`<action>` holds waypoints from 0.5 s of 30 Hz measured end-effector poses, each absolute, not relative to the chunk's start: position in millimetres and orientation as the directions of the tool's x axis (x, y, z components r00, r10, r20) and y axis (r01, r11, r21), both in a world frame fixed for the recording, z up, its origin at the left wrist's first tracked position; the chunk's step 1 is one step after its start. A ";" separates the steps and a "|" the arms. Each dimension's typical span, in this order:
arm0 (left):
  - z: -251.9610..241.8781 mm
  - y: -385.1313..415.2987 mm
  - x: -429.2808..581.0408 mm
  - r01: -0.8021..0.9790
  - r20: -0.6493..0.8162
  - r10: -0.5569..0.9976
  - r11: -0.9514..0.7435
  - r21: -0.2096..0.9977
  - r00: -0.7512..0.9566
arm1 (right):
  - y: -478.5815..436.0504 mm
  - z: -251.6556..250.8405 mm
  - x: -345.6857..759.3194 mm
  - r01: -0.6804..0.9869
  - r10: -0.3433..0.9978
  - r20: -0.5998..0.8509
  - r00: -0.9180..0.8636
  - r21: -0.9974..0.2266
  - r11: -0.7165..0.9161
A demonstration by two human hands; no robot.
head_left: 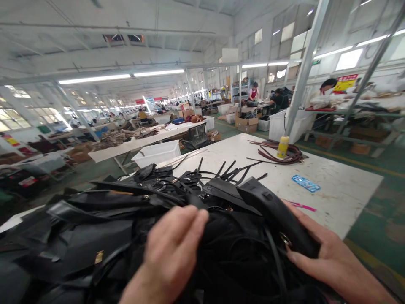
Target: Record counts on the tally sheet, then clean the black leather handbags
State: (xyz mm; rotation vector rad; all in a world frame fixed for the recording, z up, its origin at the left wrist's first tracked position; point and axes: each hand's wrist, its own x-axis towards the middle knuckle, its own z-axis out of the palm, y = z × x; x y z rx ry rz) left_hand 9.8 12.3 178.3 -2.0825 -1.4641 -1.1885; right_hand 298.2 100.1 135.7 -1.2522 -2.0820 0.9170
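Note:
My left hand (pixel 172 249) is closed in a pinch over the pile, slightly blurred. A black strap (pixel 195 200) runs into its curled fingers, whose tips are partly turned from view. With thumb in front and fingers behind, my right hand (pixel 332 261) grips a black leather bag (pixel 268 207) by its side. A small gold-coloured metal fitting shows near that thumb. Under and around both hands spreads a heap of black bags (pixel 117 228) with loose straps and gold-coloured hardware.
On the white table (pixel 341 190) lie a coil of brown straps (pixel 295 155), a yellow bottle (pixel 283 146), a blue printed packet (pixel 306 183) and a pink strip (pixel 302 206). A white bin (pixel 158 153) stands beyond the table. Several people work at benches farther off.

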 end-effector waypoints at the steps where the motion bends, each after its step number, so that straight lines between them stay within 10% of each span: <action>1: 151.5 21.8 27.6 0.862 0.768 0.610 -0.481 0.159 0.198 | 98.9 134.4 299.9 0.531 0.904 0.088 -0.418 -0.784 0.322; 8: 26.8 40.3 81.2 0.856 0.098 0.987 -0.161 0.491 0.130 | 99.7 130.3 318.7 0.533 0.914 -0.025 -0.406 -0.818 0.214; 15: 43.8 94.6 45.3 0.974 0.185 0.983 -0.042 0.223 0.001 | 111.5 105.9 345.8 0.570 0.973 -0.016 -0.232 -0.812 0.122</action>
